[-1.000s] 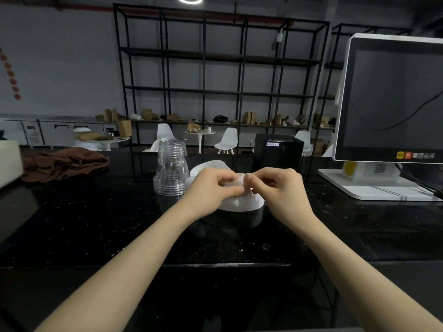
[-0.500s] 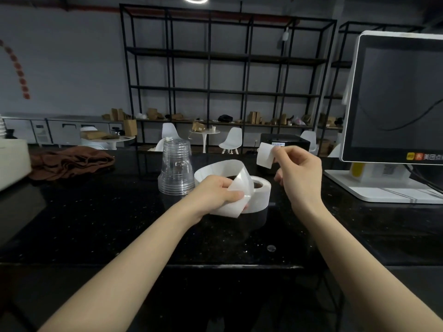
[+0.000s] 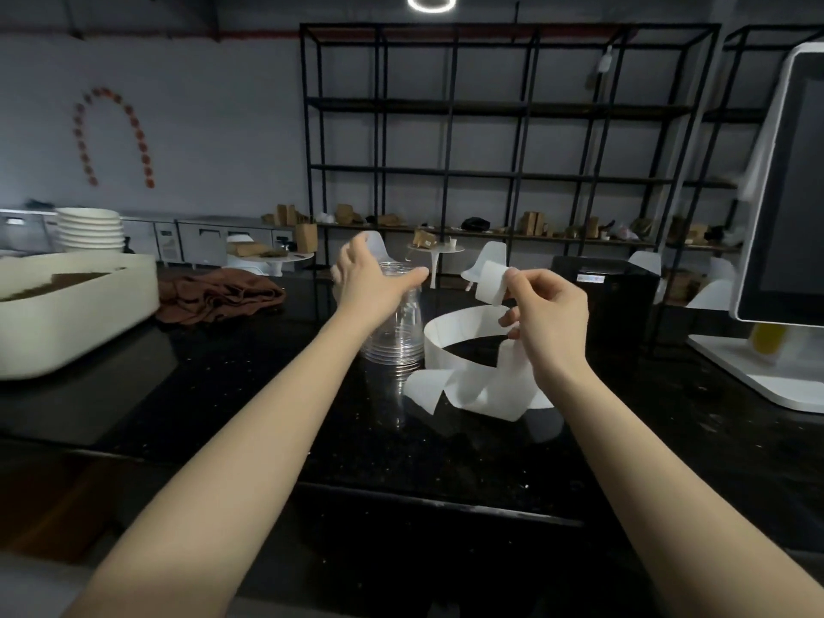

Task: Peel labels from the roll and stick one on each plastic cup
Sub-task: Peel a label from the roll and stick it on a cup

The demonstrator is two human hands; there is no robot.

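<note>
— Clear plastic, this is the cups [image 3: 397, 332]? Where do they stand?

— Yes, a stack, upside down on the black counter [image 3: 267, 394], near the middle. The left hand [image 3: 370, 283] is on top of it, fingers spread and curved around the upper cup. I cannot tell if it already grips firmly or only touches.

— And the right hand [image 3: 550, 314]?

— It is raised to the right of the stack. Thumb and forefinger pinch one white label [image 3: 492, 283], which hangs in the air, apart from the cups. The other fingers are loosely bent.

— Where is the roll [image 3: 472, 372]?

— On the counter, just right of the stack and under the right hand. It is much unwound: the strip makes a wide loop, and a loose end lies folded on the near side.

— What else is around?

— A brown cloth [image 3: 218, 296] on the far left, a cream tub [image 3: 76, 314] at the left edge, a screen [image 3: 784, 194] on a white stand at the right.
</note>
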